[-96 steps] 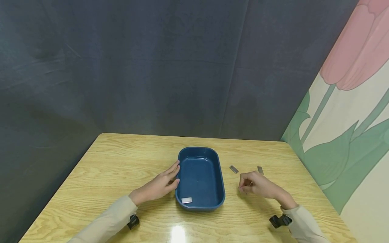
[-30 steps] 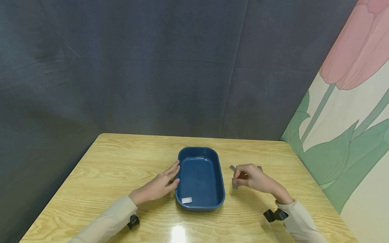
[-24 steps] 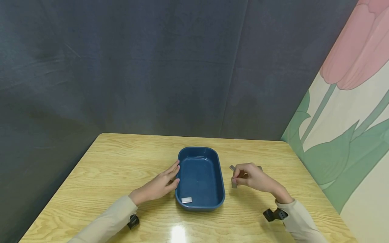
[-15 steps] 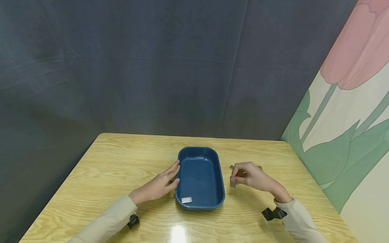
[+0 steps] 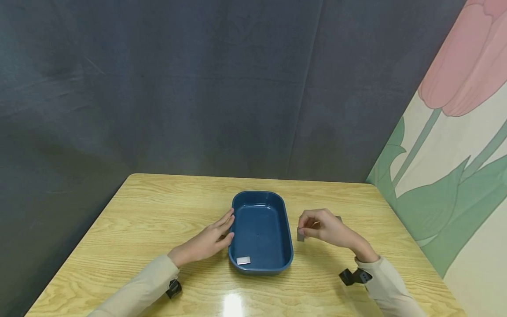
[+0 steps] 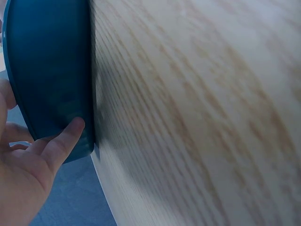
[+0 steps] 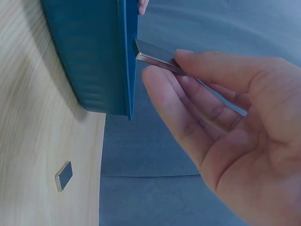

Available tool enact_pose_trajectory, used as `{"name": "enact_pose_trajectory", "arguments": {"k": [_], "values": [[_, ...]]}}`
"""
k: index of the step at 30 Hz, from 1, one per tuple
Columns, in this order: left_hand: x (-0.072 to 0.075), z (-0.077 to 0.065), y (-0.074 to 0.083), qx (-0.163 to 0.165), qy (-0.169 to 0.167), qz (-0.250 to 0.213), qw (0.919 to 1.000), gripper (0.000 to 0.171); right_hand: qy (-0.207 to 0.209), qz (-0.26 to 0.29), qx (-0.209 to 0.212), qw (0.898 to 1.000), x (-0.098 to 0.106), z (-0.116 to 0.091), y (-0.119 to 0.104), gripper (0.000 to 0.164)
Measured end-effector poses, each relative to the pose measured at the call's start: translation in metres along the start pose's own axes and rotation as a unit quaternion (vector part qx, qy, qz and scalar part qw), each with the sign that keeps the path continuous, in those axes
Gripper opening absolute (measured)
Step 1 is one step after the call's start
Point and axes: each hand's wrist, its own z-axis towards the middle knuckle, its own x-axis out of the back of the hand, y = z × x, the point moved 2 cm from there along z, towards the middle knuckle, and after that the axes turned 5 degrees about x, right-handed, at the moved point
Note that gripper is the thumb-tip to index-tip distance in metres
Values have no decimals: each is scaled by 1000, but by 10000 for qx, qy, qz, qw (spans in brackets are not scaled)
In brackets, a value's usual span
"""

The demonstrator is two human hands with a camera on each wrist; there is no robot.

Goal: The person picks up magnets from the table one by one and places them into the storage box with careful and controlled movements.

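Observation:
Thumb and fingers of my right hand [image 5: 326,226] pinch a small flat grey metal block [image 7: 157,55], held up just right of a blue plastic tray [image 5: 292,251]. In the right wrist view the block's free end points toward the tray's rim. My left hand [image 5: 206,243] rests its extended fingers against the tray's left side; the left wrist view shows a fingertip [image 6: 75,126] on the outer wall. Inside the tray, at the near left corner, lies a silvery block [image 5: 243,260].
One loose block [image 7: 63,176] lies on the wooden table [image 5: 170,198]. Another block [image 5: 339,218] shows partly behind my right hand. A dark curtain [image 5: 198,88] hangs behind the table, and a painted wall [image 5: 475,198] stands at the right.
My right hand has picked up a block from the table and moved left and slightly away from me, toward the tray. The left hand and tray stay in place.

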Motion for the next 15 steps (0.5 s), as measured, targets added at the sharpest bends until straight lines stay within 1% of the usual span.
{"name": "enact_pose_trajectory", "arguments": {"k": [2,4,7,10,12,15], "values": [[0,0,0,-13,9,6,10000,58,1,-91,-46,9999,0,1,-1,9],[0,0,1,-15,9,12,10000,57,9,-174,1,9998,0,2,-2,9],[0,-1,1,-9,-1,6,10000,57,22,-267,243,9993,0,3,-4,13],[0,-1,1,-7,0,15,10000,57,16,-230,490,9985,0,4,-6,16],[0,-1,2,-4,0,13,10000,58,-2,-203,597,9980,-1,4,-7,17],[1,-1,2,8,-12,-8,10000,58,-7,-151,607,9980,-1,5,-8,16]]}}
